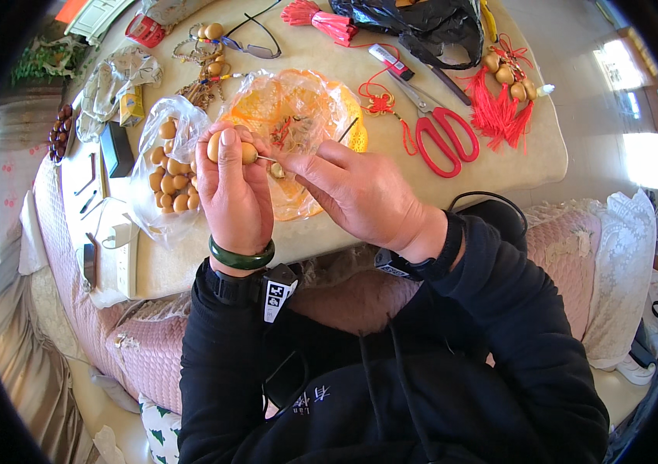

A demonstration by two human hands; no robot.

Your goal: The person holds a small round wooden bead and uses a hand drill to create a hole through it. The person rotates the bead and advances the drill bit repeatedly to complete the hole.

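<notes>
While the left grip (pixel 234 193) pinches a tan gourd (pixel 249 153) thumb-to-fingers, the right grip (pixel 360 193) looks to be pinching a thin metal tool (pixel 266 158) at its end; I'd brace the gourd and work gently, dead straight. Beige curtain (pixel 27 340) far left of the grips, bagged gourds (pixel 179 182) just left, cream desk (pixel 510 166) underneath, red scissors (pixel 430 116) right, shiny floor (pixel 559 50) farther right.

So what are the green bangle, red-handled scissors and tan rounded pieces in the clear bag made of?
Green bangle: perhaps jade or glass; dark, smooth, with glossy highlights.
Red-handled scissors: grips look like plastic, evenly coloured; blades probably metal, grey and slightly shiny.
Tan rounded pieces: possibly wood or dried gourd; smooth, with a soft sheen.
</notes>
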